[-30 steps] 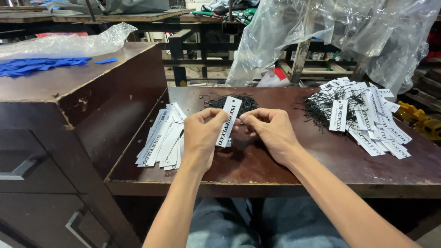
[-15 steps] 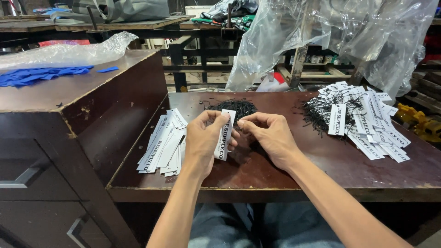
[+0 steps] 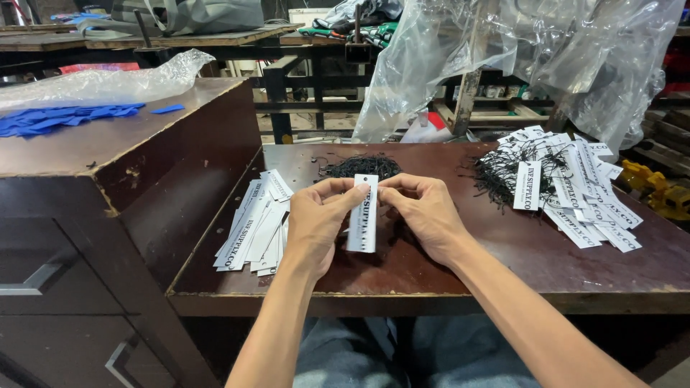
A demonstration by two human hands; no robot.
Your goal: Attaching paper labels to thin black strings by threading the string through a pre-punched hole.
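Note:
My left hand (image 3: 320,219) and my right hand (image 3: 424,208) meet over the middle of a dark brown table (image 3: 460,269). Between them they pinch the top of a long white paper tag (image 3: 363,219) with dark print, which hangs upright. A small heap of black strings (image 3: 359,167) lies just behind the hands. A fanned stack of plain white tags (image 3: 255,226) lies left of my left hand. A larger pile of white tags with black strings attached (image 3: 568,183) lies to the right.
A taller dark cabinet (image 3: 108,165) stands at the left, with blue scraps (image 3: 57,118) and a clear plastic bag (image 3: 108,82) on top. Clear plastic sheeting (image 3: 517,57) hangs behind the table. A yellow object (image 3: 658,187) sits at the far right.
The tag has turned from tilted to upright, and both hands have come closer together at its top end. The camera view has shifted slightly.

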